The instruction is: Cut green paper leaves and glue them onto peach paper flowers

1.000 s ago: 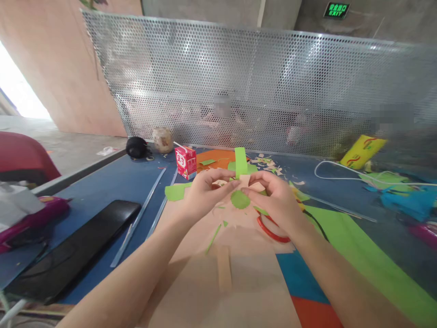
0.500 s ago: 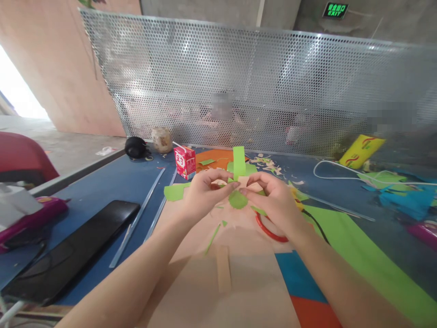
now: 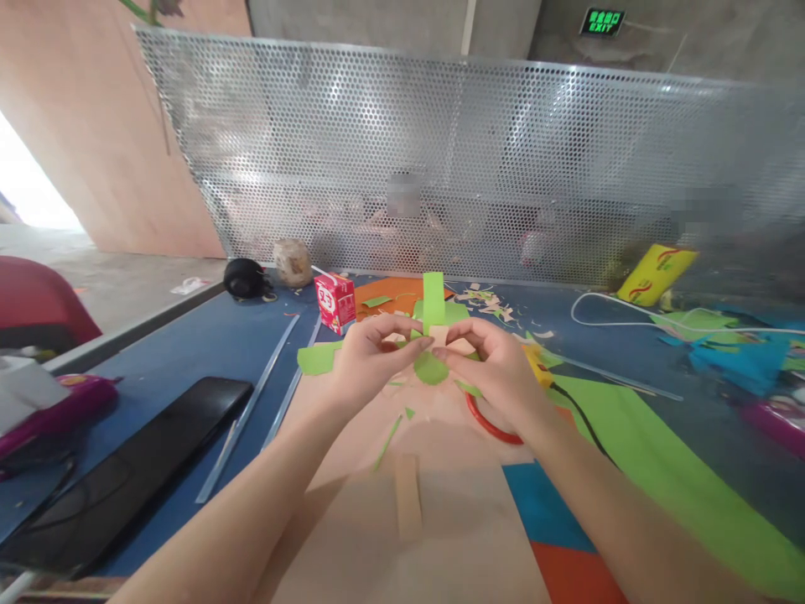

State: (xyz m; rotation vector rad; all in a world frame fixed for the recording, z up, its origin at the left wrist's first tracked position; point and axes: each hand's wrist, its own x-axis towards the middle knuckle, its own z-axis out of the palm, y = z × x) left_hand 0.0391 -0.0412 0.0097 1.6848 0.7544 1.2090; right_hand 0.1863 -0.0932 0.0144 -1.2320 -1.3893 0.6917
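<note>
Between my two hands is a paper piece with an upright green strip (image 3: 433, 304), a pale pink part and a rounded green end (image 3: 431, 367). My left hand (image 3: 371, 356) pinches it from the left between thumb and fingers. From the right, my right hand (image 3: 490, 356) pinches the same paper piece, its fingertips close to the left ones. Below lies a pale pink paper sheet (image 3: 352, 520) with a tan strip (image 3: 408, 495) and a thin green scrap (image 3: 388, 442) on it. A red ring-shaped handle (image 3: 494, 424) shows under my right hand.
A red drink carton (image 3: 335, 304) with a straw stands at the back. At left lies a black phone-like slab (image 3: 132, 470) beside clear strips (image 3: 248, 411). Green paper (image 3: 654, 461) spreads to the right, near a yellow packet (image 3: 657, 275). A perforated metal screen (image 3: 377, 126) borders the table.
The whole view has shifted slightly, so things sit a little further left. Both hands keep their pinch on the paper piece, nearly unchanged.
</note>
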